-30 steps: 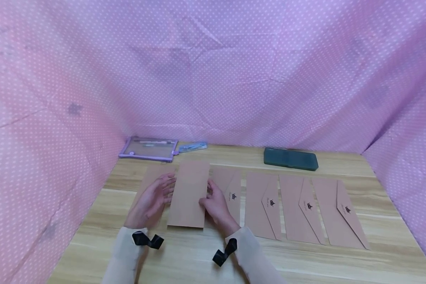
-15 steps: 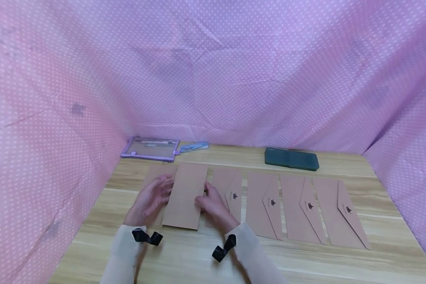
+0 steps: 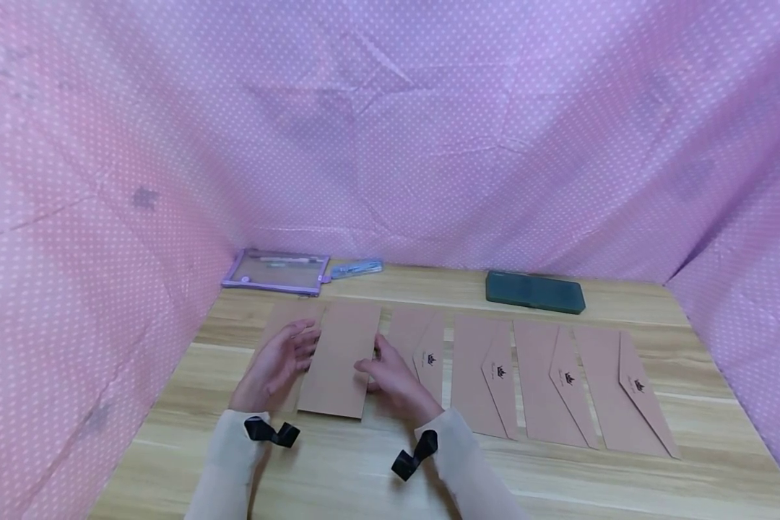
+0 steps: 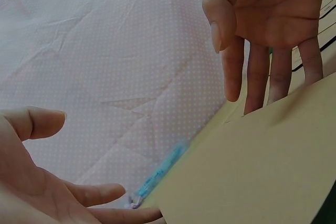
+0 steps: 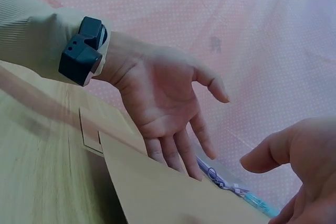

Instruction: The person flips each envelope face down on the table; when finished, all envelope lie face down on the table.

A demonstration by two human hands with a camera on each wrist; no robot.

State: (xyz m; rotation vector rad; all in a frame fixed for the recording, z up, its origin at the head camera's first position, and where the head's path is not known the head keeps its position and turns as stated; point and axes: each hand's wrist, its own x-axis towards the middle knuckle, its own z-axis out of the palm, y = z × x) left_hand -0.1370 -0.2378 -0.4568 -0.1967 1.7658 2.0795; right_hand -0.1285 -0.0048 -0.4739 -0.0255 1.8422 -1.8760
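A plain brown envelope (image 3: 339, 361) lies flap side hidden between my two hands, with a shadow under its near edge in the right wrist view. My left hand (image 3: 279, 365), fingers straight and thumb apart, touches its left edge. At its right edge is my right hand (image 3: 395, 375); the left wrist view shows those fingers (image 4: 257, 72) straight along the edge and the thumb off the paper. Another brown envelope (image 3: 289, 312) lies partly hidden behind my left hand. Just right of my right hand lies a brown envelope (image 3: 422, 325) with a crown print on its flap.
More crown-printed envelopes (image 3: 477, 375) lie in a row to the right on the wooden table (image 3: 338, 477). At the back are a purple zip pouch (image 3: 276, 274) with pens, a small blue packet (image 3: 356, 269) and a dark green case (image 3: 535, 292). Pink dotted cloth (image 3: 390, 144) hangs around.
The plain envelope has come down and slightly left between my hands, lying flatter now. Both hands stay at its sides, and the right has shifted a little left with it.
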